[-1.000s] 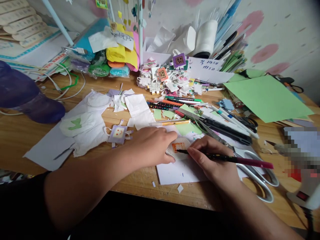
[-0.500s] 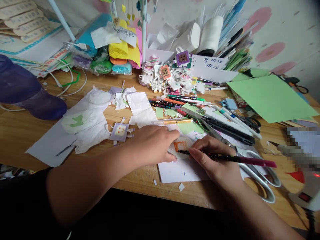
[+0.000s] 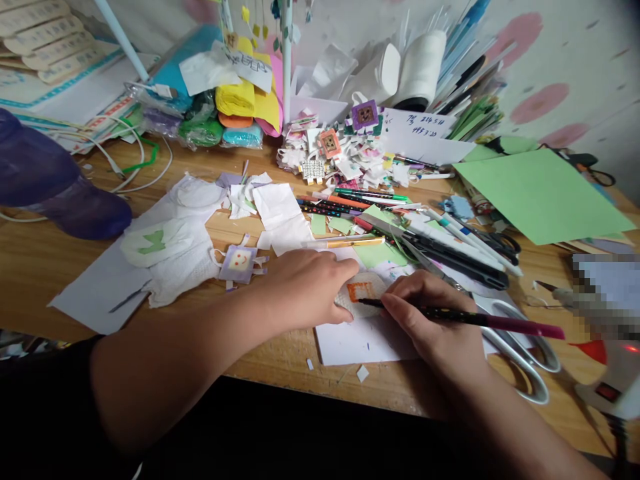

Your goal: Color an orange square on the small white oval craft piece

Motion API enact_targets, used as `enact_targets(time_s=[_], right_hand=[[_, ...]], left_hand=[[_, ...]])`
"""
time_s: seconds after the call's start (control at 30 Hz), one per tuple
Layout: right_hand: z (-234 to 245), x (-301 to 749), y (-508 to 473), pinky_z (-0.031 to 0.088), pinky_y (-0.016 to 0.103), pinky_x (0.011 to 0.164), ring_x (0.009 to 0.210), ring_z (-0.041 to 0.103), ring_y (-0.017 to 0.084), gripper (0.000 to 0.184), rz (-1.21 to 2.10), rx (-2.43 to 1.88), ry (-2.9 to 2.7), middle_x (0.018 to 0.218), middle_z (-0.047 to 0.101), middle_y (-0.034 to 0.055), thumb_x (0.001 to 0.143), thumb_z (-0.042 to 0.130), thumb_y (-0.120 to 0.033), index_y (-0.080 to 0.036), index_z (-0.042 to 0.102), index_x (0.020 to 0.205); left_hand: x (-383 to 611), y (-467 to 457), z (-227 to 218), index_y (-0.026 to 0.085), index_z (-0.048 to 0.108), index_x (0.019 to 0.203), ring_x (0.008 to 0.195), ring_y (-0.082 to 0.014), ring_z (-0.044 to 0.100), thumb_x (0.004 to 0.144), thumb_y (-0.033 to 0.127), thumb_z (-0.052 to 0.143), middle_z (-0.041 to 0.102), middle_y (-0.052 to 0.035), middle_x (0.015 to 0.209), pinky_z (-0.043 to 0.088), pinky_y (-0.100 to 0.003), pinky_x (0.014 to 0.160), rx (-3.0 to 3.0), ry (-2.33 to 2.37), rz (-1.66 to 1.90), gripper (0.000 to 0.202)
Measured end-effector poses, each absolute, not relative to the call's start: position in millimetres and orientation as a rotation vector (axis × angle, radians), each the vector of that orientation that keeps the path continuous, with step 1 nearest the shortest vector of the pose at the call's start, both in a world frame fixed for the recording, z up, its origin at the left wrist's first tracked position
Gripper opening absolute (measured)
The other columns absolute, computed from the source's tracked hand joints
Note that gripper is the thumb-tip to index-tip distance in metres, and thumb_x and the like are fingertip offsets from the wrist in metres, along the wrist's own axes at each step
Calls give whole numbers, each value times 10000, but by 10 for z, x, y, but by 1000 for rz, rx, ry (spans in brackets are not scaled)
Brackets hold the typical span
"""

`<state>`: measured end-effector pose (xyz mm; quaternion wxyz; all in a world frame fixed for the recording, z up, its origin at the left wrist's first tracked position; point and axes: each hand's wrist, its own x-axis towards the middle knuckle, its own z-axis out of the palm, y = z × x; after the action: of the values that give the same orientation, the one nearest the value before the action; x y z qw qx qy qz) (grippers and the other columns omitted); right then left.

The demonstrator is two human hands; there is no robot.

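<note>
My right hand (image 3: 430, 320) is closed in a writing grip on a felt-tip pen (image 3: 465, 317), which has a dark spotted barrel and a magenta end. Its dark tip touches the lower edge of an orange frame-shaped drawing (image 3: 361, 291) on a piece of white textured tissue (image 3: 376, 280). From the left, my left hand (image 3: 315, 283) holds that tissue down, thumb and forefinger at its edge; the other fingertips are hidden. Beneath lies white paper (image 3: 360, 343). Left of my left hand is a small purple-framed smiling figure (image 3: 239, 263).
Silver-handled scissors (image 3: 520, 353) lie beside my right wrist. Several pens (image 3: 370, 195) and green scraps lie beyond my hands. A purple bottle (image 3: 65, 180) stands at left; green paper (image 3: 550, 193) and a glue gun (image 3: 607, 373) are at right. Small paper figures (image 3: 345, 157) are heaped at back.
The pen's tip has shifted slightly along the lower edge of the orange drawing, and its magenta end has swung a little right and down. My left hand stays in place.
</note>
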<state>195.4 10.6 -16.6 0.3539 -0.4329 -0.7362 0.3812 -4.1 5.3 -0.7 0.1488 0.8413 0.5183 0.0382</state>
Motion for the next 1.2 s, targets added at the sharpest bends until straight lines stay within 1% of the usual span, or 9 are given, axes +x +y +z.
enact_targets(time_s=[0.1, 0.17, 0.3, 0.47, 0.6, 0.73, 0.9, 1.03, 1.2], right_hand=[[-180, 1963, 104, 367, 241, 441, 511, 481, 107, 159, 942, -1125, -1925, 589, 563, -18, 775, 624, -202, -211, 542, 638], [-187, 1970, 101, 358, 243, 437, 504, 470, 106, 169, 898, -1151, -1893, 580, 554, -20, 778, 620, -197, -214, 537, 632], [-185, 1976, 91, 379, 249, 450, 517, 494, 114, 143, 897, -1112, -1931, 588, 568, -16, 775, 625, -196, -218, 551, 654], [-183, 1990, 98, 359, 238, 437, 491, 459, 96, 162, 791, -1157, -1929, 571, 547, -30, 772, 623, -179, -217, 544, 635], [-187, 1994, 99, 385, 249, 463, 528, 503, 113, 142, 839, -1113, -1966, 601, 574, -19, 769, 627, -185, -217, 550, 655], [-199, 2000, 99, 369, 252, 456, 511, 482, 109, 157, 785, -1155, -1930, 589, 555, -24, 765, 630, -183, -217, 543, 639], [-197, 1995, 102, 391, 259, 483, 539, 512, 119, 139, 860, -1077, -1968, 618, 578, -16, 771, 623, -188, -215, 543, 660], [-194, 1996, 103, 364, 252, 458, 503, 474, 107, 155, 765, -1148, -1926, 582, 555, -24, 772, 620, -192, -215, 543, 639], [-196, 2004, 100, 389, 273, 492, 542, 510, 127, 141, 821, -1106, -1994, 618, 579, -11, 770, 623, -194, -217, 539, 659]], left_hand=[[-46, 56, -12, 244, 537, 943, 816, -246, 609, 687, 525, 611, 637, -27, 860, 437, -340, 648, 2418, 1482, 105, 387], [-46, 59, -19, 250, 534, 966, 822, -247, 610, 685, 531, 613, 640, -25, 867, 438, -341, 649, 2419, 1482, 109, 405], [-46, 57, -33, 255, 532, 953, 805, -250, 614, 676, 541, 615, 639, -19, 854, 439, -339, 625, 2439, 1492, 121, 407], [-50, 50, -41, 257, 529, 955, 796, -252, 617, 675, 547, 614, 644, -15, 846, 438, -337, 610, 2457, 1486, 140, 412], [-50, 48, -33, 257, 534, 941, 782, -248, 617, 676, 543, 613, 643, -14, 836, 437, -335, 603, 2454, 1490, 141, 399], [-46, 44, -21, 255, 542, 960, 786, -246, 615, 675, 536, 621, 647, -18, 827, 439, -333, 612, 2448, 1501, 130, 408], [-43, 45, -21, 258, 550, 977, 799, -240, 611, 680, 530, 619, 650, -23, 851, 444, -335, 635, 2430, 1500, 123, 409], [-47, 47, -30, 262, 553, 996, 820, -241, 608, 676, 525, 626, 650, -23, 864, 449, -339, 657, 2433, 1493, 130, 421], [-52, 45, -30, 262, 550, 1025, 834, -245, 606, 682, 531, 618, 652, -34, 884, 452, -347, 676, 2420, 1499, 118, 441]])
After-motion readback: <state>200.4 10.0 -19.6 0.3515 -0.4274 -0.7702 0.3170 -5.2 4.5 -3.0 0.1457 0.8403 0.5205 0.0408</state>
